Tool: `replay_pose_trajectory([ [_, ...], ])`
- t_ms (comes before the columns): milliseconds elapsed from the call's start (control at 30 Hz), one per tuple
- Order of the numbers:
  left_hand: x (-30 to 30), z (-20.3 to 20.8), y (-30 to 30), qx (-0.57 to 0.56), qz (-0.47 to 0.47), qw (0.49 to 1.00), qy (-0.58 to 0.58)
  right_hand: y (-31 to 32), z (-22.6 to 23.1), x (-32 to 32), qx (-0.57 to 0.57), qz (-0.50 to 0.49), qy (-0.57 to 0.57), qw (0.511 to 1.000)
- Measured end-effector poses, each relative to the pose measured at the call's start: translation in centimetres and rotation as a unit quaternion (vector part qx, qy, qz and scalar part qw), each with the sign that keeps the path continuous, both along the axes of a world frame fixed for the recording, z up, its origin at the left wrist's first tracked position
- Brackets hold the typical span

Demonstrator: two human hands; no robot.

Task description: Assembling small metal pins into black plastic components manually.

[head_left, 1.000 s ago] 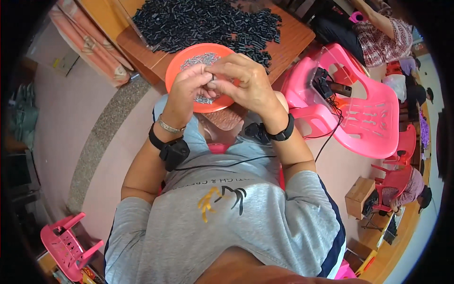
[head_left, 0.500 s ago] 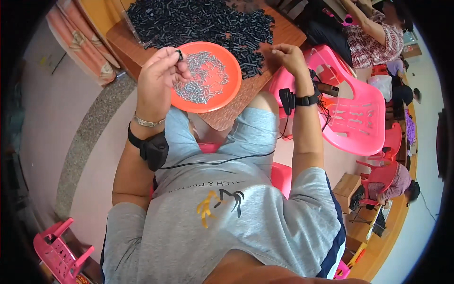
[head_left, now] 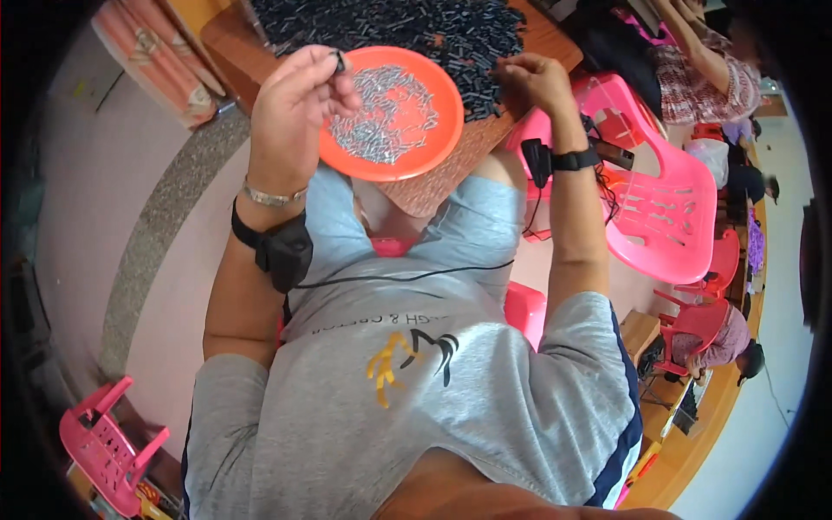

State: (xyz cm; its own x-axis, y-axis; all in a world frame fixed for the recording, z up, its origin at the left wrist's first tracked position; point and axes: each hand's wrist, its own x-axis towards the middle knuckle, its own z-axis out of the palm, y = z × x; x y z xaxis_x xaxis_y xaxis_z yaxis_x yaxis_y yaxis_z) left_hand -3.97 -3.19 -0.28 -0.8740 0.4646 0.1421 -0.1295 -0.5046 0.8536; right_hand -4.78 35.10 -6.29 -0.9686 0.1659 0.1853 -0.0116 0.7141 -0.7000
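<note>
Over the orange plate (head_left: pixel 451 130), at its 9 o'clock rim, left hand (head_left: pixel 299 95) pinches a small black piece (head_left: pixel 339 61) between closed fingertips, as half a second ago. Right hand (head_left: pixel 533 82), fingers curled, grip unclear, stays on the black pile (head_left: pixel 433 26) at 2 o'clock.

Dish, heap and hands on the surface

A dish (head_left: pixel 392 113) of small metal pins (head_left: pixel 381 108) lies at the near edge of the surface (head_left: pixel 433 186), a heap of small parts (head_left: pixel 416 26) behind it. The left hand (head_left: pixel 299 108) is raised over the dish's left rim; the right hand (head_left: pixel 533 82) touches the heap to its right, a chair (head_left: pixel 667 217) beyond.
</note>
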Motion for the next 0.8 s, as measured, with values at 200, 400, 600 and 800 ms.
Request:
replay_pose_trajectory([
  [200, -0.7, -0.5, -0.2, 0.002, 0.028, 1.000, -0.004, -10.6, 4.8, 3.1, 0.003, 0.206, 0.028, 0.978],
  [400, -0.1, -0.1, 0.2, 0.019, 0.006, 1.000, 0.002, -17.0, 4.1, 4.9, 0.214, 0.291, 0.005, 0.933],
  [600, -0.6, -0.7, -0.8, 0.028, -0.023, 0.999, 0.023, -17.9, 3.4, 4.8, 0.272, 0.248, 0.058, 0.928],
  [800, -0.1, -0.8, 0.1, 0.001, -0.017, 1.000, 0.017, -17.5, 2.7, 4.5, 0.271, 0.218, 0.076, 0.934],
])
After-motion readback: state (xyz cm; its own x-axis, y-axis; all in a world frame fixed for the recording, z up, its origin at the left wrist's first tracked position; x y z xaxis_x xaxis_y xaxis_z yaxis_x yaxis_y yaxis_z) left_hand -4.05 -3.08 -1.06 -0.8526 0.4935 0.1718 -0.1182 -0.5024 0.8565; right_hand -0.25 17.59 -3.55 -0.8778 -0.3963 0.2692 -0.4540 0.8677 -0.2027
